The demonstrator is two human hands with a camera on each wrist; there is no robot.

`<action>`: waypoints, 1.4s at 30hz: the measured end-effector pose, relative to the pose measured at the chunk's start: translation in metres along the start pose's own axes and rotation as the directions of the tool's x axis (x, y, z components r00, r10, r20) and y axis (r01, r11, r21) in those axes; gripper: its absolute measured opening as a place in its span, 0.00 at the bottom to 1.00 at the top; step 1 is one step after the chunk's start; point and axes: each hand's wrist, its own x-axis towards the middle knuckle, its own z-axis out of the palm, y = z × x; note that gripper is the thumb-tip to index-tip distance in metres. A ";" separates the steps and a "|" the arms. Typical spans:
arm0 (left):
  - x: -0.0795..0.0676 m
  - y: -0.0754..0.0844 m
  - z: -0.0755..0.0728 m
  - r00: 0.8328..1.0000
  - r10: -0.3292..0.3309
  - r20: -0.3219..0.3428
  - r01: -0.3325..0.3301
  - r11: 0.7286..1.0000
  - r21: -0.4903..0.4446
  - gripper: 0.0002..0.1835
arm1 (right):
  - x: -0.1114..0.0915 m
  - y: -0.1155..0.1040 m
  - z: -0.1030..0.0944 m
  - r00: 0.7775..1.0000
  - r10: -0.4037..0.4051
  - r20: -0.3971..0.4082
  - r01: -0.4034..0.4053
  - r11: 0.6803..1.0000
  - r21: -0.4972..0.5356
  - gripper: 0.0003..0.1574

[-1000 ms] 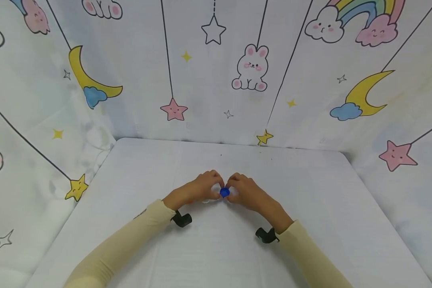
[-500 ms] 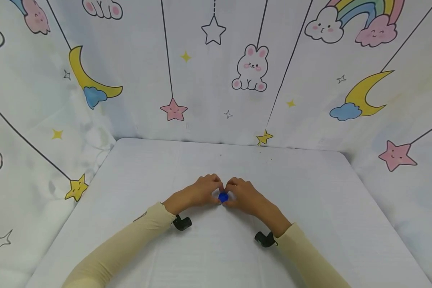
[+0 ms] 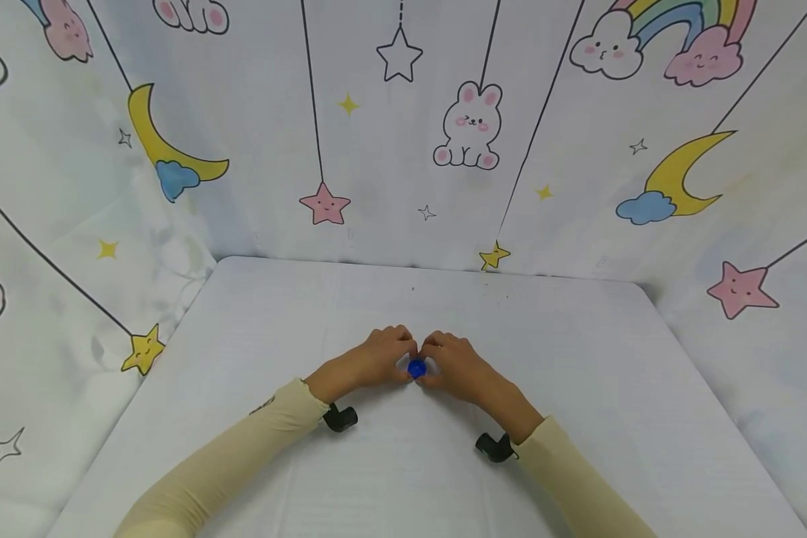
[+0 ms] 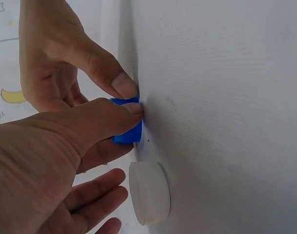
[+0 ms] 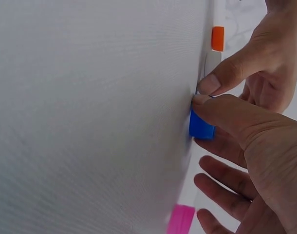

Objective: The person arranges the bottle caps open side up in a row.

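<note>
Both hands meet over a small round blue cap (image 3: 417,369) at the middle of the table, its flat side against the white cloth. My left hand (image 3: 379,359) pinches it from the left with thumb and forefinger, and my right hand (image 3: 456,365) pinches it from the right. The left wrist view shows the thumbs side by side on the blue cap (image 4: 129,130). Behind the left fingers stands a white round cap (image 4: 149,193). In the right wrist view, an orange cap (image 5: 217,39) lies beyond the left hand and a pink cap (image 5: 181,219) lies near the right fingers.
A white cloth covers the table (image 3: 390,478). A printed curtain (image 3: 262,112) with stars, moons and rabbits rises along the back and both sides. Dark wrist cameras, such as the left one (image 3: 341,418), hang below the cuffs.
Both hands and the blue cap have come slightly closer to the person and down onto the table. Orange and white bits beneath the left hand are now hidden in the head view.
</note>
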 end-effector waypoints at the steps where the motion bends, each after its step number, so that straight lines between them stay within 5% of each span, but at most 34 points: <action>1: 0.000 0.000 0.000 1.000 -0.001 0.001 0.001 1.000 0.005 0.13 | 0.000 0.000 0.000 1.000 0.001 0.001 -0.001 1.000 -0.002 0.19; 20: 0.009 0.002 -0.014 0.999 -0.041 0.027 0.042 0.998 -0.037 0.19 | -0.002 0.000 -0.018 0.999 0.043 -0.003 -0.043 0.998 -0.044 0.27; 29: 0.031 0.009 -0.016 0.999 -0.036 -0.037 0.036 0.999 0.011 0.15 | -0.002 0.012 -0.032 0.994 0.085 -0.063 -0.088 0.995 -0.048 0.22; 42: 0.065 0.015 -0.014 0.998 -0.052 0.034 0.048 0.992 0.115 0.19 | -0.006 0.037 -0.032 0.980 0.199 -0.026 -0.200 0.979 -0.039 0.31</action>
